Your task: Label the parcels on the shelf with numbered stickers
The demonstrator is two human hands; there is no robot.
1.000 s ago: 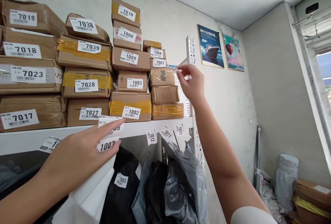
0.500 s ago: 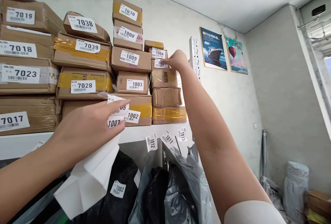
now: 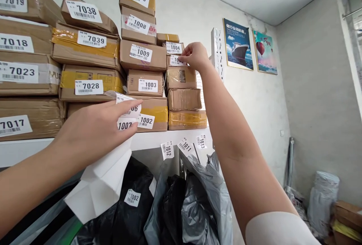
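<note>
My left hand is closed around a folded strip of white number labels, thumb and fingers on either side; the printed "1007" shows between them. The strip's blank backing paper hangs below. My right hand reaches up to the short right-hand stack, its fingers curled in a pinch. Its fingertips touch the right end of a white label on a small carton, partly covering the number. Directly above is a carton with label 1004. Under the hand are unlabelled brown cartons.
Stacked cartons with number labels fill the white shelf to the left. Labels 1012, 1011 and 1013 stick to its front edge. Black and grey plastic parcels sit below. A perforated white post stands right of the stack.
The view has shifted slightly, with the cartons sitting higher in it. My right fingers have drawn into a more curled shape at the label's right end. My left hand keeps its grip.
</note>
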